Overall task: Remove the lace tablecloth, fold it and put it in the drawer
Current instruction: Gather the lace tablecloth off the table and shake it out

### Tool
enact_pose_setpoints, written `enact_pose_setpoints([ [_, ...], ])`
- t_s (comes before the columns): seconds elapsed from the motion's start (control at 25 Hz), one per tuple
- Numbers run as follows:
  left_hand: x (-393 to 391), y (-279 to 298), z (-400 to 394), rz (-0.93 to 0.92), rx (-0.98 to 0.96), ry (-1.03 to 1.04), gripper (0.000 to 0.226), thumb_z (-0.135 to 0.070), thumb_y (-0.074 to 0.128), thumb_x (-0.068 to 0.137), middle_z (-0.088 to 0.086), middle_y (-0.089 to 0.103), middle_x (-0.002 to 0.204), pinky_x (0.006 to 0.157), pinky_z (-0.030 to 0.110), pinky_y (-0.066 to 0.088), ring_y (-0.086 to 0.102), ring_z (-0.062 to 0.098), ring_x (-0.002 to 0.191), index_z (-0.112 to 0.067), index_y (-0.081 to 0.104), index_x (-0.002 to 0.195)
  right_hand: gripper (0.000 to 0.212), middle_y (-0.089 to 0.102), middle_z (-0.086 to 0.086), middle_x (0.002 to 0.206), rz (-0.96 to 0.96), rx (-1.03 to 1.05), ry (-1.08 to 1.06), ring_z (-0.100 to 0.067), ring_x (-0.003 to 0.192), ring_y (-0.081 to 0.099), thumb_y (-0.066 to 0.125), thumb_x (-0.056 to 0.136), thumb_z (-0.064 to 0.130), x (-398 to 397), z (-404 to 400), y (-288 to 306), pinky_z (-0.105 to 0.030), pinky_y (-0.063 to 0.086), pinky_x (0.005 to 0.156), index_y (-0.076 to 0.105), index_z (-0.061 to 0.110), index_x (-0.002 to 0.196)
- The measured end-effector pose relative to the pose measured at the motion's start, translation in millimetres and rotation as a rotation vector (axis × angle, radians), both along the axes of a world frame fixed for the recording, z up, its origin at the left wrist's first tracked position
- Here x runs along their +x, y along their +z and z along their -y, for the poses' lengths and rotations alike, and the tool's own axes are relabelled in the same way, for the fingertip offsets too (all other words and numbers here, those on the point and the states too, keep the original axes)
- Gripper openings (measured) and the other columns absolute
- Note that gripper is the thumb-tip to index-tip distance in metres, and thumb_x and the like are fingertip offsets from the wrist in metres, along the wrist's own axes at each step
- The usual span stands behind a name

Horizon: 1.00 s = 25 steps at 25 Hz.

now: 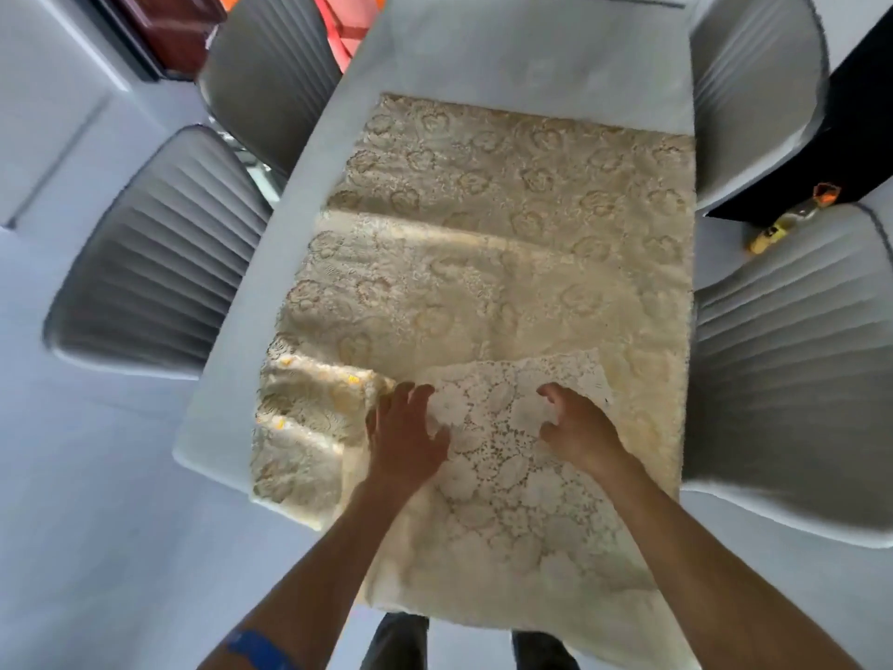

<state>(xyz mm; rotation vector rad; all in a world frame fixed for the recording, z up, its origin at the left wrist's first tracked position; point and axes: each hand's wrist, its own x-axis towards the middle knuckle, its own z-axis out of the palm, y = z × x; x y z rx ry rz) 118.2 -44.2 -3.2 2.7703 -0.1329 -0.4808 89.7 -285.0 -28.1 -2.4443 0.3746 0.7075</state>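
Observation:
A white lace tablecloth (507,481) lies at the near end of the table, on top of a larger cream and gold floral cloth (483,244) that covers most of the white table (507,50). The lace's far right corner is lifted a little. My left hand (403,432) rests flat on the lace's left edge with the fingers spread. At the far right part of the lace, my right hand (577,430) pinches the fabric between curled fingers and thumb. The cream cloth's near left corner (309,418) is bunched in folds. No drawer is in view.
Two grey ribbed chairs (159,253) stand close along the table's left side and two more (792,355) along its right. A yellow object (773,232) lies on the floor at the right, beside a black shape (850,137). My legs show below the table's near edge.

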Motion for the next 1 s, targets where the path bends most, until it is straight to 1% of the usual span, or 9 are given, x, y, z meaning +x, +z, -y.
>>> enact_pose_setpoints([
  [0.12,-56.8,-8.9,-46.9,-0.065,-0.03,0.439,0.094,-0.06,0.071,0.075,0.005,0.016,0.161,0.116,0.055,0.014,0.019,0.031,0.147,-0.03,0.024,0.151,0.083,0.02,-0.001,0.164,0.04,-0.027,0.254,-0.029,0.13,0.049,0.064,0.09,0.013,32.7,-24.5,-11.7,-0.039,0.052,0.092,0.016,0.027,0.157],
  [0.24,-102.8,-21.9,-84.5,-0.335,-0.374,0.797,0.109,-0.049,0.087,0.065,0.01,0.045,0.147,0.106,0.047,0.043,0.053,0.03,0.126,-0.027,0.025,0.152,0.099,0.017,-0.003,0.162,0.031,-0.138,0.412,-0.031,0.12,0.052,0.074,0.084,0.012,48.4,-39.1,-22.5,-0.04,0.055,0.085,0.008,0.029,0.157],
  [0.36,-123.9,-32.0,-92.5,-0.409,-0.33,0.761,0.09,-0.04,0.091,0.062,0.006,0.063,0.115,0.094,0.038,0.052,0.063,0.024,0.106,-0.025,0.048,0.14,0.085,0.047,-0.01,0.136,0.12,-0.224,0.438,-0.024,0.096,0.06,0.071,0.086,0.015,44.3,-39.3,-36.5,-0.031,0.05,0.065,0.021,0.027,0.153],
  [0.48,-124.9,-38.7,-92.1,-0.36,-0.414,0.737,0.076,-0.037,0.09,0.064,-0.001,0.051,0.129,0.099,0.027,0.042,0.052,0.018,0.122,-0.023,0.057,0.131,0.039,0.066,-0.008,0.113,0.167,-0.213,0.41,-0.029,0.099,0.065,0.065,0.088,0.027,36.5,-34.3,-40.0,-0.031,0.047,0.071,0.057,0.02,0.126],
  [0.56,-121.2,-44.4,-99.6,-0.361,-0.508,0.702,0.067,-0.027,0.087,0.07,-0.002,0.042,0.146,0.111,0.032,0.032,0.038,0.018,0.138,-0.024,0.059,0.13,0.014,0.068,-0.007,0.098,0.213,-0.143,0.312,-0.03,0.094,0.066,0.066,0.085,0.026,30.8,-28.8,-32.5,-0.032,0.045,0.068,0.065,0.016,0.095],
  [0.64,-117.7,-51.0,-107.4,-0.345,-0.411,0.556,0.078,-0.022,0.086,0.07,0.001,0.031,0.156,0.118,0.042,0.024,0.025,0.023,0.146,-0.024,0.051,0.139,0.011,0.062,-0.009,0.097,0.315,-0.065,0.14,-0.031,0.088,0.063,0.069,0.083,0.021,28.9,-20.4,-18.6,-0.03,0.04,0.064,0.065,0.011,0.087],
  [0.8,-118.2,-51.4,-87.3,-0.299,-0.126,0.517,0.101,-0.061,0.084,0.058,-0.006,0.035,0.149,0.106,0.052,0.038,0.034,0.027,0.137,-0.032,0.038,0.144,0.011,0.061,-0.012,0.096,0.567,-0.047,-0.093,-0.032,0.076,0.06,0.071,0.079,0.008,31.6,-6.3,21.8,-0.029,0.036,0.061,0.061,0.005,0.082],
  [0.92,-114.8,-48.7,-77.3,-0.242,-0.249,0.555,0.061,-0.052,0.083,0.068,-0.005,0.066,0.119,0.093,0.035,0.047,0.06,0.022,0.113,-0.024,0.063,0.118,0.015,0.059,-0.006,0.083,0.611,-0.096,-0.185,-0.03,0.066,0.054,0.069,0.078,0.007,33.0,0.4,43.2,-0.031,0.036,0.053,0.054,0.009,0.073],
  [1.0,-103.7,-29.5,-87.4,-0.3,-0.428,0.5,0.035,-0.035,0.083,0.076,-0.002,0.068,0.094,0.078,0.027,0.044,0.062,0.018,0.095,-0.013,0.067,0.098,0.03,0.051,0.0,0.071,0.609,-0.166,-0.222,-0.025,0.058,0.046,0.066,0.078,0.008,31.4,6.0,53.4,-0.028,0.024,0.048,0.04,0.016,0.067],
])
